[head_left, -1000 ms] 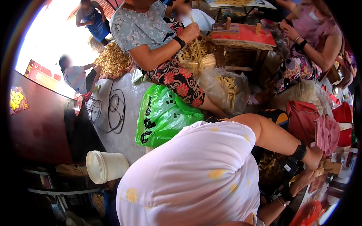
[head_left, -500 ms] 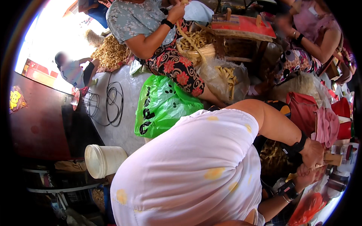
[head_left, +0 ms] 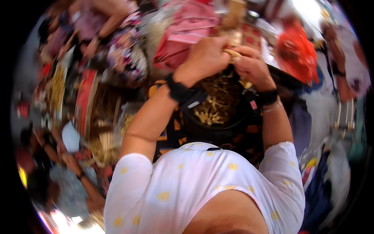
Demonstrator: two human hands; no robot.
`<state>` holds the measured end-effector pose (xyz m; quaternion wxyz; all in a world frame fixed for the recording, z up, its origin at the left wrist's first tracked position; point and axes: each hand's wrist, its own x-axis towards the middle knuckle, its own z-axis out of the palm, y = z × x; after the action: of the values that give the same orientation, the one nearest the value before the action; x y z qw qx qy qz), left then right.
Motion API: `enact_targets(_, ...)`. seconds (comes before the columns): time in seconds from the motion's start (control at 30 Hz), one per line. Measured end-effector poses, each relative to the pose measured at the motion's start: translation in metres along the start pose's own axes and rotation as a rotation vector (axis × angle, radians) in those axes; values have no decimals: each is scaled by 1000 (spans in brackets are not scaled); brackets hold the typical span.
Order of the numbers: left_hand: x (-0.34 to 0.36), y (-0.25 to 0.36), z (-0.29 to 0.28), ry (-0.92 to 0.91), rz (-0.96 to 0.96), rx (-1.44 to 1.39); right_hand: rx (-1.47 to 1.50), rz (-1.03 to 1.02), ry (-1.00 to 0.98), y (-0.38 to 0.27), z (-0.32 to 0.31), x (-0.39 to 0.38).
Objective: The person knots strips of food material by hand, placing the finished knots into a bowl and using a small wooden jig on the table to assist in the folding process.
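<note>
Head view: my left hand (head_left: pixel 208 58) and my right hand (head_left: pixel 252 67) met well out in front of me with a yellowish strip (head_left: pixel 232 53) between them; the left was curled closed around one end, the right pinched it near the other; blur hid how each fingertip sat, and I could not tell how much of the strip lay inside my grip. The strip was up in the air, near the far side of a black tub (head_left: pixel 196 124) and apart from the pale pieces (head_left: pixel 210 116) heaped in it; a wooden block (head_left: pixel 235 15) showed just beyond my hands, a pink cloth (head_left: pixel 193 23) lay to their left, an orange bag (head_left: pixel 298 54) to their right. By my reading, the step in hand was close finger work on that one strip; whether I was bending, twisting or parting it I could not tell; the next move called, I judged, for a steady pinch from both sides and a light touch, since so thin a piece might have snapped or slipped.
</note>
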<state>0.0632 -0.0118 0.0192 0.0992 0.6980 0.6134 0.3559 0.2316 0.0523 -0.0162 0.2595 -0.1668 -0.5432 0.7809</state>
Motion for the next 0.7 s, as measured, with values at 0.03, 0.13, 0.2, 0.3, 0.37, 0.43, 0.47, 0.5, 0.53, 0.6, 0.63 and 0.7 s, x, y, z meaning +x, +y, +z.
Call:
enact_targets(0.03,4,-2,-2,41,80,-44,217,-19,-80,7,-4,6)
enact_targets(0.13,18,10,-2,88,148,-223,559,-80,-169,14,-15,4)
enact_targets(0.2,25,15,0,112,186,-169,738,-152,-277,15,-14,4)
enact_targets(0.3,29,12,7,183,240,-45,671,-169,-157,14,-13,2)
enact_targets(0.37,32,7,13,211,269,7,619,-196,-117,13,-14,1)
enact_targets(0.43,31,1,18,200,236,-138,527,-186,-17,7,-11,-3)
enact_targets(0.47,30,-2,22,195,226,-147,432,-180,70,4,-10,-4)
enact_targets(0.5,30,-2,27,90,3,-437,434,-169,80,1,-12,-6)
enact_targets(0.53,29,-3,31,-18,-226,-721,317,-180,114,-2,-14,-8)
enact_targets(0.6,28,-2,35,-75,-257,-864,198,-181,161,2,-18,-8)
enact_targets(0.63,28,-2,36,-128,-276,-998,357,-182,32,5,-22,-5)
enact_targets(0.7,26,-6,31,-197,-302,-971,517,-173,-97,6,-21,-1)
